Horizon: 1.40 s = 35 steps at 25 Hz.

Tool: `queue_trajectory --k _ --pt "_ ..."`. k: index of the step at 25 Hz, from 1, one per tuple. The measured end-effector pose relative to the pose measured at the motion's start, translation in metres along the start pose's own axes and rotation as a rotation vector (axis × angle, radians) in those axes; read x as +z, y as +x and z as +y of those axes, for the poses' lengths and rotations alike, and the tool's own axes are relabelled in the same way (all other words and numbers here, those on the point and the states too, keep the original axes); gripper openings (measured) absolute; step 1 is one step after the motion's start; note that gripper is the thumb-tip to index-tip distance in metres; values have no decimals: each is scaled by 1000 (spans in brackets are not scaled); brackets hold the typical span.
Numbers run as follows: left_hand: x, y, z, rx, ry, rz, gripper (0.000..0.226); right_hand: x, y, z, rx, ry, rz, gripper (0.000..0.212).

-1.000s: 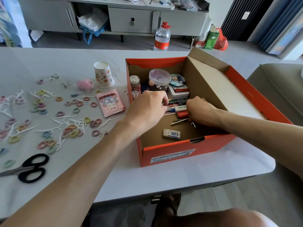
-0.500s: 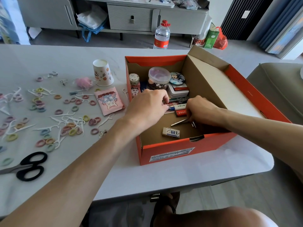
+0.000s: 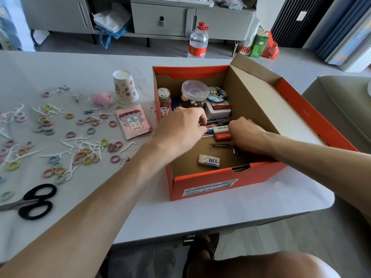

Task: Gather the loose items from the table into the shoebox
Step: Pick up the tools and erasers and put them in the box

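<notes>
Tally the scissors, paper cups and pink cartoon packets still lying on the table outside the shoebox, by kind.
Scissors: 1
Paper cups: 1
Pink cartoon packets: 1
Total: 3

"AiR" on white eraser (image 3: 208,161)

A grey sideboard (image 3: 160,19) runs along the back wall. A blue bag (image 3: 109,36) stuffed with white paper sits in its open bay. On the floor stand 1 clear water bottle (image 3: 197,41) with a red cap, and farther right 2 bags touching: green paper bag (image 3: 259,45), red plastic bag (image 3: 272,47). An olive seat (image 3: 341,101) stands at the right.
</notes>
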State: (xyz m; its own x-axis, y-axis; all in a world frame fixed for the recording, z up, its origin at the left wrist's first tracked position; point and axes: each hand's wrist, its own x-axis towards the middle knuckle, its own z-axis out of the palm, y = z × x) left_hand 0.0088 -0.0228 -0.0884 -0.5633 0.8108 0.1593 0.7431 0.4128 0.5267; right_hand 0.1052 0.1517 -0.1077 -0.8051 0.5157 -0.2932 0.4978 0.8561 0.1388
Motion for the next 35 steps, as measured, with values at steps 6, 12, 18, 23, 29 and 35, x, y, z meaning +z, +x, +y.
queue_trajectory --k 6,12,18,23,29,35 --pt "0 0 0 11 7 10 14 0 1 -2 -132 -13 14 22" --pt "0 0 0 9 0 2 14 -2 4 0 -190 -54 -58 21" --pt "0 -1 0 2 -5 -4 14 -3 6 5 -281 -432 80 15" --pt "0 0 -1 5 -18 12 13 -5 8 3 -367 -666 135 15" --pt "0 -2 -2 -6 -80 80 11 -6 6 1 -369 -740 131 14" --pt "1 -1 -2 2 -83 99 12 -8 5 1 -402 -743 139 17"
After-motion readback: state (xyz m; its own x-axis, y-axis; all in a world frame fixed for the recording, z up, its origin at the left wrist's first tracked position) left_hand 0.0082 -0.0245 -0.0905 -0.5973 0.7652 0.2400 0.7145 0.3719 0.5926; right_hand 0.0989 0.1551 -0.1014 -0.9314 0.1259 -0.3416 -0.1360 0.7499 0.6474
